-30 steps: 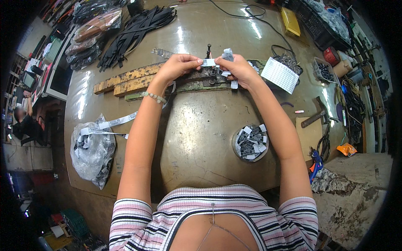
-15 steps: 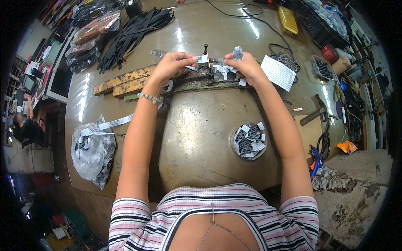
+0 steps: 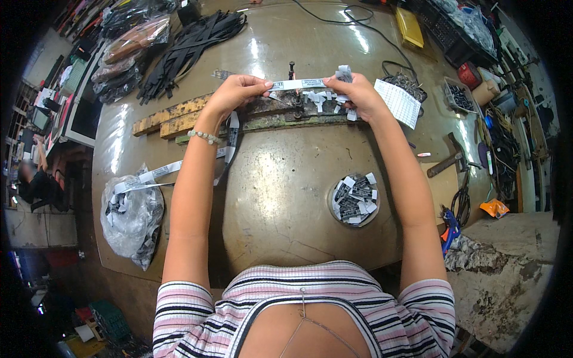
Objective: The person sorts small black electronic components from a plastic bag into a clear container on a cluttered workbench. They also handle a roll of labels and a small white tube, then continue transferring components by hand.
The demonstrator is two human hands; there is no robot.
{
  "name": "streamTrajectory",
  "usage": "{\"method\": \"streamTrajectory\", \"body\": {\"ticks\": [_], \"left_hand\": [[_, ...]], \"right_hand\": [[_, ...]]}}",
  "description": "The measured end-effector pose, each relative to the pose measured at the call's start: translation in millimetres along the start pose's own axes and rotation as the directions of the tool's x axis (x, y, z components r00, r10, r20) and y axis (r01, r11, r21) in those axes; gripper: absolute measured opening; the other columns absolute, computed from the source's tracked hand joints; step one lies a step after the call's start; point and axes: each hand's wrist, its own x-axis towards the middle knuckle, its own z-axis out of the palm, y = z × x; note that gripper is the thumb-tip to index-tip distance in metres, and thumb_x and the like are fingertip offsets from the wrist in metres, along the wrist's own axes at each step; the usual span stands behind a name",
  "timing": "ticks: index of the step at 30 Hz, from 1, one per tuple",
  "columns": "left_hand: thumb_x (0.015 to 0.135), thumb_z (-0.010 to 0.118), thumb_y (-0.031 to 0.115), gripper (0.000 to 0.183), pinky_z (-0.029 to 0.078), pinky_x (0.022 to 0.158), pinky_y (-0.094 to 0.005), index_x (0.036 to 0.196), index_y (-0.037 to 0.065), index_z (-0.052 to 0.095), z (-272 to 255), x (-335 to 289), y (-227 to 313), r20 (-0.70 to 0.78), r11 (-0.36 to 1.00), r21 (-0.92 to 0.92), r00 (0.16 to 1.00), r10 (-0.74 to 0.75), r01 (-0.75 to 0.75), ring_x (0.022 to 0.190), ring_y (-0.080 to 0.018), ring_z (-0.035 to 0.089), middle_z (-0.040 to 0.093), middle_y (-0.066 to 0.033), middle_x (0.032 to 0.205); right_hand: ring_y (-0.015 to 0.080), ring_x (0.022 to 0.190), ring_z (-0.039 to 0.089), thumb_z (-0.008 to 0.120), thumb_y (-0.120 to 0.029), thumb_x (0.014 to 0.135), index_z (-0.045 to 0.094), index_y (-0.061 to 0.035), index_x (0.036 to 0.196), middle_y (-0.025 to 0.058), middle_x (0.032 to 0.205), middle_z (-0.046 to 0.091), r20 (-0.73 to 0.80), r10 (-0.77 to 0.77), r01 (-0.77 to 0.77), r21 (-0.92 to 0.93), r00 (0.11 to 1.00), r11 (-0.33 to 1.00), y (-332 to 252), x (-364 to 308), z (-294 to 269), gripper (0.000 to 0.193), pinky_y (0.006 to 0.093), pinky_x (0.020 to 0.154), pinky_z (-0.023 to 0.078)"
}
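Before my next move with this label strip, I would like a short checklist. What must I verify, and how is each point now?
1. Left hand pinching the label strip: ok.
2. Right hand pinching it too: ok.
3. Strip straight between the hands: ok.
4. Strip free of snags toward the plastic bag: cannot tell, the left forearm hides part.
5. Loose white pieces cleared away: not ok, several lie near the right hand.
6. Hammer away from both hands: ok.

Left hand (image 3: 236, 94) and right hand (image 3: 361, 97) hold 1 white strip (image 3: 296, 85) taut
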Motion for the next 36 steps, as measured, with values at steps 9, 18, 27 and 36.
{"method": "streamTrajectory", "body": {"ticks": [9,18,27,36], "left_hand": [[0.085,0.068,0.028,0.023,0.026,0.047,-0.0188,0.090,0.006,0.067,2,1,-6,0.019,1.000,-0.022,1.000,-0.005,0.005,0.053,-0.0011,0.035,0.059,0.0067,0.073],[0.087,0.066,0.025,0.021,0.026,0.048,-0.0184,0.090,0.004,0.067,6,5,-11,0.040,0.999,0.022,0.999,0.024,-0.025,0.054,-0.0013,0.035,0.059,0.0063,0.074],[0.086,0.067,0.024,0.026,0.031,0.051,-0.0165,0.098,0.001,0.067,5,-2,-3,0.011,0.988,-0.148,0.999,0.044,-0.042,0.057,-0.0019,0.039,0.063,0.0030,0.079],[0.087,0.066,0.024,0.024,0.029,0.049,-0.0162,0.098,0.003,0.067,18,4,-1,0.010,0.987,-0.139,0.997,0.081,-0.079,0.055,-0.0014,0.038,0.060,0.0041,0.079]], "right_hand": [[0.0012,0.053,0.039,0.073,-0.033,0.077,0.061,-0.0120,0.084,-0.0068,0.067,0.050,0.002,0.002,-0.002,0.011,1.000,1.000,6,5,0,0.025,0.0180,0.041,0.026],[0.0015,0.051,0.037,0.072,-0.030,0.079,0.059,-0.0127,0.080,-0.0078,0.066,0.048,0.016,0.040,-0.038,-0.074,0.999,0.997,14,8,-4,0.022,0.0185,0.042,0.025],[-0.0001,0.048,0.035,0.061,-0.021,0.085,0.055,-0.0108,0.081,-0.0058,0.065,0.048,-0.028,-0.102,0.105,0.367,0.994,0.924,7,3,-5,0.013,0.0178,0.039,0.023],[0.0010,0.048,0.034,0.065,-0.026,0.083,0.058,-0.0112,0.078,-0.0086,0.062,0.042,0.147,-0.009,-0.023,0.217,0.989,0.976,-2,7,35,0.018,0.0202,0.040,0.024]]}}
